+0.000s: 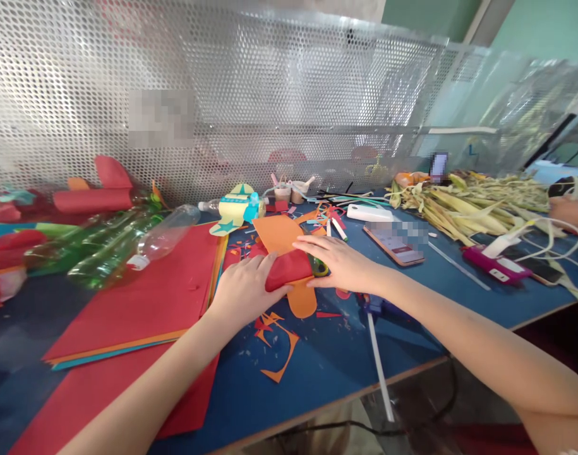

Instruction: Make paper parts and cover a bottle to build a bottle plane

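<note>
1. Bracing a red paper roll (pixel 289 272) in the head view, the person has both hands at mid-bench, over the blue bench (pixel 331 366).
2. The left hand (pixel 245 284) holds its left end, fingers bent over the top and thumb along the near side.
3. The right hand (pixel 348 262) cups the other end, fingers stretched across the top and slightly parted, thumb below; how hard they press cannot be told.
4. An orange paper piece (pixel 302 300) shows beyond and in front of the roll. Uneven pressure from the two hands could skew it.
5. If either hand eased off, the red paper might spring loose, since paper tends to uncurl.
6. Orange scraps (pixel 289 354) lie just nearer the person and could get caught underneath.
7. A white glue stick (pixel 380 366) juts past the bench edge near the right forearm; a careless elbow could knock it.
</note>
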Demonstrator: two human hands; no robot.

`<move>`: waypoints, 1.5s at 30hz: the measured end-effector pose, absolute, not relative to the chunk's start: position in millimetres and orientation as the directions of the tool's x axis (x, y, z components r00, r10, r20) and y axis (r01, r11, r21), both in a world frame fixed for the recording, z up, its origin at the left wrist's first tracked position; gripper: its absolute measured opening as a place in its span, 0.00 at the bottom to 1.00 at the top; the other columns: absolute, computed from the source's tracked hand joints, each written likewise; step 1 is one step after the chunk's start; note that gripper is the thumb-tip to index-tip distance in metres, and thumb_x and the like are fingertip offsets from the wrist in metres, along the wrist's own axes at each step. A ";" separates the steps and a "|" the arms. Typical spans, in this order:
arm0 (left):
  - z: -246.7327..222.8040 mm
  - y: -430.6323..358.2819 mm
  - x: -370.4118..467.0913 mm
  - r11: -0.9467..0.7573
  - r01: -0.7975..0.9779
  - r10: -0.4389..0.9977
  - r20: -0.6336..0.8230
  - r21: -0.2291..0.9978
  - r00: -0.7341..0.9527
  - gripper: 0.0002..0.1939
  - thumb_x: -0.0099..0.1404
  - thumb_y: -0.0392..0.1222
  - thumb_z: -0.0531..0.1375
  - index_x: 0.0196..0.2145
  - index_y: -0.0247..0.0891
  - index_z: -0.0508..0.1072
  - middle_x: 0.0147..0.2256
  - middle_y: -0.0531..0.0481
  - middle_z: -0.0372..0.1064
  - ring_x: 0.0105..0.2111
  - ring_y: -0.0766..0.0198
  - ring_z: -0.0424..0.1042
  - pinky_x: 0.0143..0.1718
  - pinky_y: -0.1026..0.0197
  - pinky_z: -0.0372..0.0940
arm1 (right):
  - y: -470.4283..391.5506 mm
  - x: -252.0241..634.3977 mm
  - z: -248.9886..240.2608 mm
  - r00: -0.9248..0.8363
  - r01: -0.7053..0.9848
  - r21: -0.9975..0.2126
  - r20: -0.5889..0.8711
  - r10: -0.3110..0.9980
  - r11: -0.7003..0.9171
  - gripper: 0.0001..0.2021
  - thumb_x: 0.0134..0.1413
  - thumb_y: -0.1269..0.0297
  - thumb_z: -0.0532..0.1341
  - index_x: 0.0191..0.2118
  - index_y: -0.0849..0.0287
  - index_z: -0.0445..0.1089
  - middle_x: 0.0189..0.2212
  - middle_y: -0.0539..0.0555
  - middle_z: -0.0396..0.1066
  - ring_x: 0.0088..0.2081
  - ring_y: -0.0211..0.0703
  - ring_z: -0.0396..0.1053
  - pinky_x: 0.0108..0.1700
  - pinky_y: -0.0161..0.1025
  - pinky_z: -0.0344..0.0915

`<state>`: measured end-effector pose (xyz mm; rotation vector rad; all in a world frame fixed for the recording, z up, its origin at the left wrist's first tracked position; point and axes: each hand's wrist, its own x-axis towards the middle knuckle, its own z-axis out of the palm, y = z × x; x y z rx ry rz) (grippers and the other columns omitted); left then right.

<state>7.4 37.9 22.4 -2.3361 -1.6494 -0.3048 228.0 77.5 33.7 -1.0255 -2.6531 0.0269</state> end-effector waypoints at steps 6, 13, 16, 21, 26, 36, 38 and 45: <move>20.9 35.8 6.1 -0.370 0.920 0.852 0.348 -0.132 0.392 0.33 0.63 0.58 0.55 0.61 0.40 0.61 0.46 0.42 0.74 0.43 0.47 0.74 0.43 0.49 0.68 | 84.8 222.8 34.1 -0.723 0.648 -0.099 0.231 0.651 0.755 0.33 0.52 0.54 0.66 0.61 0.60 0.61 0.62 0.62 0.58 0.62 0.56 0.55 0.63 0.53 0.53; 25.6 37.1 6.6 -0.375 0.922 0.872 0.300 -0.099 0.387 0.30 0.65 0.58 0.52 0.60 0.42 0.63 0.47 0.40 0.73 0.42 0.45 0.74 0.40 0.49 0.69 | 85.7 222.1 37.5 -0.721 0.653 -0.049 0.264 0.640 0.756 0.29 0.51 0.52 0.66 0.57 0.59 0.66 0.59 0.64 0.62 0.61 0.58 0.57 0.60 0.58 0.56; 26.1 37.2 7.6 -0.372 0.925 0.880 0.285 -0.079 0.379 0.29 0.65 0.57 0.52 0.59 0.42 0.64 0.46 0.41 0.73 0.43 0.45 0.74 0.41 0.48 0.68 | 85.5 220.6 39.4 -0.720 0.658 -0.033 0.267 0.641 0.752 0.28 0.50 0.52 0.66 0.56 0.56 0.67 0.58 0.62 0.63 0.60 0.57 0.58 0.59 0.58 0.57; 26.5 34.8 7.7 -0.366 0.928 0.884 0.284 -0.071 0.371 0.31 0.63 0.56 0.55 0.60 0.41 0.63 0.48 0.40 0.72 0.45 0.45 0.73 0.44 0.48 0.67 | 86.5 222.7 33.6 -0.728 0.628 -0.102 0.274 0.629 0.772 0.31 0.49 0.51 0.67 0.57 0.57 0.63 0.57 0.62 0.63 0.59 0.56 0.60 0.59 0.55 0.58; 27.0 30.6 5.3 -0.346 0.938 0.893 0.296 -0.033 0.340 0.39 0.57 0.56 0.62 0.61 0.34 0.59 0.50 0.37 0.71 0.49 0.44 0.71 0.50 0.48 0.64 | 86.6 225.7 27.4 -0.742 0.587 -0.154 0.290 0.605 0.795 0.36 0.43 0.54 0.70 0.57 0.61 0.60 0.55 0.63 0.65 0.57 0.55 0.61 0.58 0.53 0.59; 43.8 38.7 -25.0 -0.296 0.943 0.952 0.121 0.150 0.280 0.46 0.51 0.60 0.63 0.63 0.45 0.54 0.57 0.41 0.65 0.56 0.42 0.63 0.52 0.45 0.62 | 87.3 228.8 28.3 -0.704 0.620 -0.199 0.285 0.650 0.759 0.31 0.45 0.60 0.69 0.55 0.59 0.62 0.54 0.61 0.66 0.56 0.54 0.62 0.57 0.52 0.59; 44.4 43.6 -33.2 -0.304 0.917 0.952 0.045 0.257 0.303 0.44 0.50 0.57 0.64 0.62 0.48 0.55 0.57 0.42 0.65 0.55 0.45 0.65 0.51 0.48 0.63 | 88.6 229.6 28.4 -0.699 0.623 -0.215 0.278 0.659 0.752 0.31 0.45 0.59 0.69 0.56 0.58 0.61 0.55 0.61 0.65 0.56 0.54 0.62 0.57 0.52 0.59; 41.4 46.7 -35.7 -0.312 0.863 0.945 0.036 0.397 0.325 0.39 0.51 0.51 0.64 0.60 0.46 0.59 0.54 0.43 0.67 0.51 0.49 0.69 0.50 0.51 0.64 | 86.9 221.8 26.9 -0.666 0.654 -0.222 0.282 0.690 0.723 0.27 0.48 0.53 0.67 0.52 0.58 0.62 0.48 0.61 0.70 0.50 0.55 0.68 0.49 0.52 0.65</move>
